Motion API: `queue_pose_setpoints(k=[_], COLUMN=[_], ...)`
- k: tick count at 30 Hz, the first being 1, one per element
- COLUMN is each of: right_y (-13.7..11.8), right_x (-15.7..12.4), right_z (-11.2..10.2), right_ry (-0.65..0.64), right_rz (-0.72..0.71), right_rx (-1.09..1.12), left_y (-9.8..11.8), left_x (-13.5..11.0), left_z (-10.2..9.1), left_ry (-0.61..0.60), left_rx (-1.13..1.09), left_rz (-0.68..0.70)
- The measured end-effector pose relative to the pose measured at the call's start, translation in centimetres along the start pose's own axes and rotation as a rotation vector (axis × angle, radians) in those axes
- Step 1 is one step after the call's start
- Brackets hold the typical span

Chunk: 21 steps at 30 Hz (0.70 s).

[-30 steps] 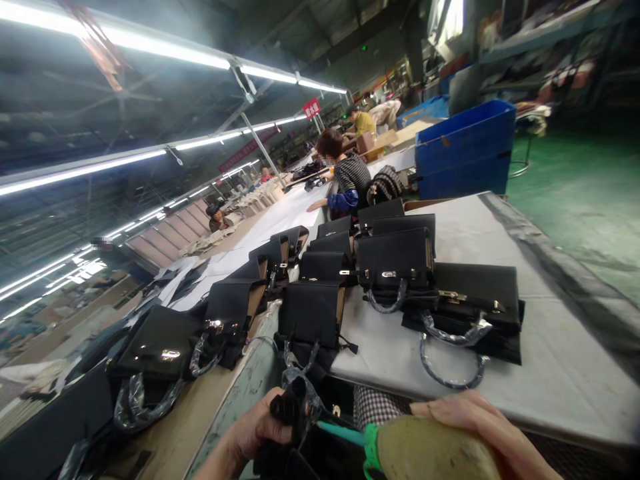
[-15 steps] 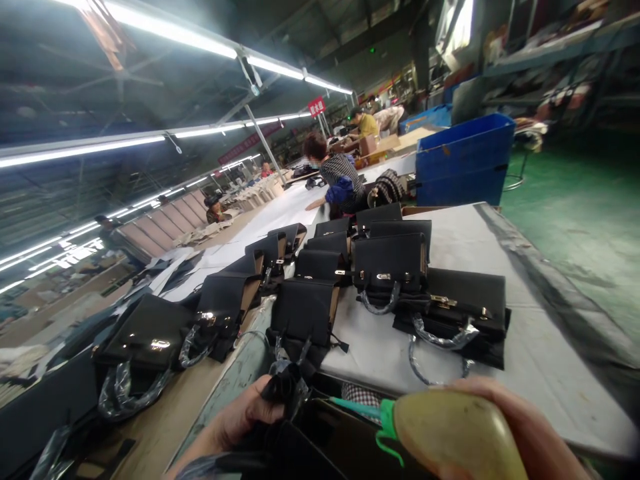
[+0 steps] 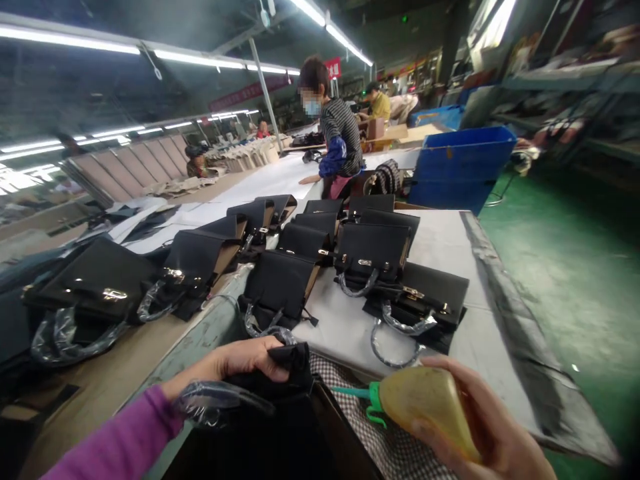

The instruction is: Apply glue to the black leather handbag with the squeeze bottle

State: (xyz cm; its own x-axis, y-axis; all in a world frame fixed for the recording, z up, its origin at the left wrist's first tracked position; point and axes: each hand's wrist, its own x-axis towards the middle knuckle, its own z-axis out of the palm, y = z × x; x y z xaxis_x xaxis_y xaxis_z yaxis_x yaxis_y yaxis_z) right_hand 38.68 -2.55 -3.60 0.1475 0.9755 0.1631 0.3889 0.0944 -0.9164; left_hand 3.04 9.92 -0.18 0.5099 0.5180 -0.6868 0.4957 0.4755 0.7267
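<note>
1. Left hand (image 3: 240, 363): the fingers (image 3: 260, 353) are pinched together on a black fold at the top of the black handbag (image 3: 280, 433). The bag lies at the near edge, directly below the camera. Its plastic-wrapped handle (image 3: 220, 400) is seen just beside the wrist.
2. Right hand (image 3: 480, 427): the fingers (image 3: 465, 383) are closed round a yellowish squeeze bottle (image 3: 425, 403). The green nozzle (image 3: 353, 392) is pointed toward the fold. Whether it touches cannot be told.
3. A checked cloth (image 3: 370, 433) is seen under the nozzle, between the handbag and the surface (image 3: 445, 240).
4. Obstructions: rows of other black bags (image 3: 373, 250) lie on the surface just beyond both hands, with their handles wrapped in plastic. One handle loop (image 3: 395, 353) lies near the bottle. More bags (image 3: 95, 287) lie on a brown bench to the left.
5. The surface is covered in pale grey. A blue crate (image 3: 460, 167) stands at its far end.
6. Room: a person in a striped top (image 3: 340, 133) stands beyond the bags, and others are seen behind. Strip lights (image 3: 200, 60) hang overhead. The green floor (image 3: 575, 267) lies to the right.
</note>
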Motion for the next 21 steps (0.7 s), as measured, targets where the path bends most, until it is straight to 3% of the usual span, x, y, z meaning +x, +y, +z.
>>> queue_pose_setpoints(k=[5, 12, 16, 21], right_y=[1.6, 1.4, 0.7, 1.0], right_x=[0.9, 3.3, 4.0, 4.0], right_z=[0.0, 0.6, 0.7, 0.9], right_ry=[-0.049, -0.126, -0.135, -0.131], right_rz=[-0.156, -0.409, -0.457, -0.415], right_rx=[-0.11, -0.21, -0.26, -0.22], left_y=[-0.3, -0.6, -0.8, -0.9], left_x=[2.7, 3.6, 3.6, 3.5], left_z=[-0.1, -0.2, -0.4, -0.5], left_ry=[0.006, -0.018, -0.029, -0.036], left_rx=[0.036, 0.058, 0.093, 0.119], left_rz=[0.062, 0.077, 0.077, 0.08])
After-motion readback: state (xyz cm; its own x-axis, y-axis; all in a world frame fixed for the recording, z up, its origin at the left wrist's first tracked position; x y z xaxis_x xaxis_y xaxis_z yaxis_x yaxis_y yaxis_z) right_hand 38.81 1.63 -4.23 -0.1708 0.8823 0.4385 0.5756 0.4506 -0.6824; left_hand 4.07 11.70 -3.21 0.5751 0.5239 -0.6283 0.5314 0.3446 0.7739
